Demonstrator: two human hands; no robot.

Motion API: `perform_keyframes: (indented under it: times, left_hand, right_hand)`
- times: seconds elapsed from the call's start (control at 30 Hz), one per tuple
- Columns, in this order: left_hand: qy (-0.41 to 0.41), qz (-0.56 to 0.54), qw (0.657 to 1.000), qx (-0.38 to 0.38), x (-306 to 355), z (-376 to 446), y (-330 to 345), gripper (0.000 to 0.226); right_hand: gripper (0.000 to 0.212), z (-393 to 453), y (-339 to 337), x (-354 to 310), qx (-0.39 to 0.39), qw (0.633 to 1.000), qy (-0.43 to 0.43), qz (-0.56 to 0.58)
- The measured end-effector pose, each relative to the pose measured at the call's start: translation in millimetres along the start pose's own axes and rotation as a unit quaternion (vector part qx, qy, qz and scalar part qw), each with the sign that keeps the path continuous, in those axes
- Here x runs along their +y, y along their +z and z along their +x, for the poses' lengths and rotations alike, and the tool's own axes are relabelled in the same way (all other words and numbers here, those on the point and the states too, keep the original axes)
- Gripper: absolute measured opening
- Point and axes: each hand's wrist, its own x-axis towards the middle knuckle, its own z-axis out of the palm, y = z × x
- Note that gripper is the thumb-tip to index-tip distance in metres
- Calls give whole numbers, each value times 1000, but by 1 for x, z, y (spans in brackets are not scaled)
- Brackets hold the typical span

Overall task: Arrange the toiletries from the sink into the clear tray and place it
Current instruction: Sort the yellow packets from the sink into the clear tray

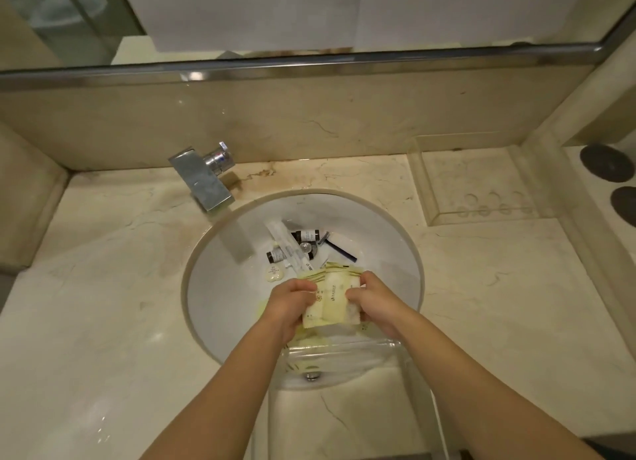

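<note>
Both hands hold a stack of pale yellow toiletry packets [331, 298] over the white sink [389, 239]. My left hand [290, 304] grips the stack's left edge and my right hand [373, 299] grips its right edge. Below my wrists a clear tray [344, 360] sits across the sink's near rim with some yellow packets in it. Deeper in the basin lie small dark bottles [306, 235], a long white wrapped item [285, 242], a dark razor [339, 248] and a small cream sachet [273, 273].
A chrome faucet [206, 177] overhangs the sink's left back. A second clear tray [478, 181] stands on the marble counter at the back right, beside two dark round discs [607, 163]. A mirror with a metal rail runs along the back wall.
</note>
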Motion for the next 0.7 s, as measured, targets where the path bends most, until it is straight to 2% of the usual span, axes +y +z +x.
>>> perform_keyframes:
  times: [0.07,0.17,0.3,0.5,0.57,0.7]
  left_hand:
    - [39,25,998,31,0,-12,-8,24]
    - [85,49,995,28,1,-35,-19,29]
    - [129,60,990,16,-1,-61,-32,33]
    - [151,67,986,-7,-8,-89,-43,23]
    - [155,51,987,-14,-14,-96,-48,31]
    - [156,56,985,-39,-24,-104,-56,64]
  right_hand:
    - [17,-12,1,-1,31,999,-6,5]
    - [21,-31,1,-3,72,997,-31,5]
    - [24,-54,7,-3,89,994,-65,8]
    - [28,-89,12,5,98,990,-99,18]
    - [26,-99,13,10,105,990,-97,11]
    - [11,-115,15,23,103,989,-110,9]
